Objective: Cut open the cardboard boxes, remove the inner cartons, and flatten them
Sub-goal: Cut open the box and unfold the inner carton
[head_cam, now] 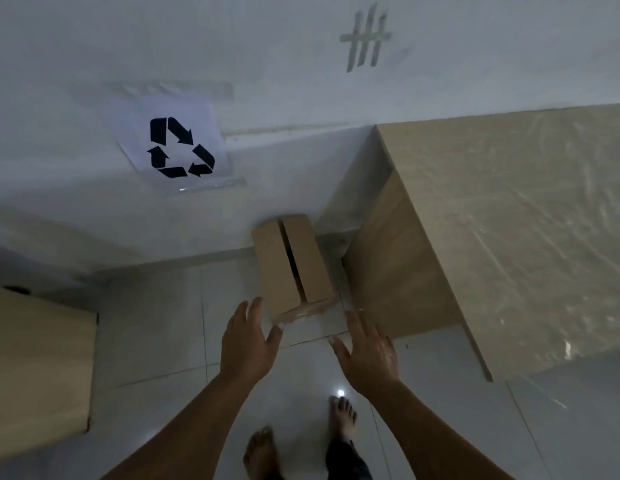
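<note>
A brown cardboard box [290, 263] stands on the tiled floor against the white wall. Its two top flaps are parted by a dark gap down the middle, and clear tape shines along its near edge. My left hand [248, 339] hovers just in front of the box's near left corner, fingers spread, holding nothing. My right hand [365, 351] is stretched out to the right of that near edge, palm down and fingers apart, also holding nothing. Neither hand clearly touches the box.
A light wooden table [502, 216] wrapped in clear film stands right of the box, its side panel close to my right hand. Another wooden surface [38, 368] sits at the left. A recycling sign [178, 147] hangs on the wall. My bare feet [341, 415] stand on the pale tiles.
</note>
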`<act>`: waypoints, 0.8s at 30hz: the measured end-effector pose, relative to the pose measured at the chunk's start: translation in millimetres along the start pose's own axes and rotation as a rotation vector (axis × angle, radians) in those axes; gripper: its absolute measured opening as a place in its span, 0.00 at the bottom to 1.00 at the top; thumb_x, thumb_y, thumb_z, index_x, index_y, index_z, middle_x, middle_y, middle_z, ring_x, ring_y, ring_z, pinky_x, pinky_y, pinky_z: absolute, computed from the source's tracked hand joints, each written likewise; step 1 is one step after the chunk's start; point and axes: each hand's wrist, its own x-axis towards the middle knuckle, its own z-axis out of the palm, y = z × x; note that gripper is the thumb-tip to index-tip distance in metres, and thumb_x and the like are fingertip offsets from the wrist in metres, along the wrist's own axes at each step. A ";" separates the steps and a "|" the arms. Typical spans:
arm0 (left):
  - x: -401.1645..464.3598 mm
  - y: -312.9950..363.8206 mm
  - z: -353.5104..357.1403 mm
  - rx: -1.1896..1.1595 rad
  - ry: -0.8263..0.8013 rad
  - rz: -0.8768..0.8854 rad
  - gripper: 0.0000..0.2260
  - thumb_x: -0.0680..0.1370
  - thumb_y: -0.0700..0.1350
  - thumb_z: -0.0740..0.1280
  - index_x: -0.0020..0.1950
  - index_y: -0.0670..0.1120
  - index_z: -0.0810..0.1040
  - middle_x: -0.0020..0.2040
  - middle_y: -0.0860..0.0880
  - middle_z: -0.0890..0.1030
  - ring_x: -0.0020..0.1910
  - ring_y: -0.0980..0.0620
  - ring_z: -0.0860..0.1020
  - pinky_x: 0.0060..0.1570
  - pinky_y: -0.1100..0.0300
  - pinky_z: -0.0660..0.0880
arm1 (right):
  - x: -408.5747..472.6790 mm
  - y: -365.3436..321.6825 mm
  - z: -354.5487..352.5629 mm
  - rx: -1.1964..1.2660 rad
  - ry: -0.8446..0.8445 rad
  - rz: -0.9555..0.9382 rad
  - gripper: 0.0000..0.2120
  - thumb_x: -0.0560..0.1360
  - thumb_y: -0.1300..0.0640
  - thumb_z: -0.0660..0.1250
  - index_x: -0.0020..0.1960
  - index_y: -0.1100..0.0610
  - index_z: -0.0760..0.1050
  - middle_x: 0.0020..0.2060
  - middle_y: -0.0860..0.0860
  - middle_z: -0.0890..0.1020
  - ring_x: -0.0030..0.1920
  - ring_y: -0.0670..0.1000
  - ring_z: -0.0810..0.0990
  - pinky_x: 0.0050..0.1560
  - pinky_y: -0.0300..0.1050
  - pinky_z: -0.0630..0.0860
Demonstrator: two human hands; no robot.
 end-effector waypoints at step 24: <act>275.9 -106.9 244.3 -0.159 0.221 -0.292 0.32 0.80 0.66 0.55 0.80 0.58 0.50 0.75 0.43 0.65 0.66 0.40 0.73 0.59 0.45 0.73 | 364.3 88.1 217.3 0.398 0.049 -0.146 0.35 0.79 0.34 0.58 0.81 0.42 0.50 0.78 0.51 0.60 0.72 0.56 0.68 0.66 0.49 0.71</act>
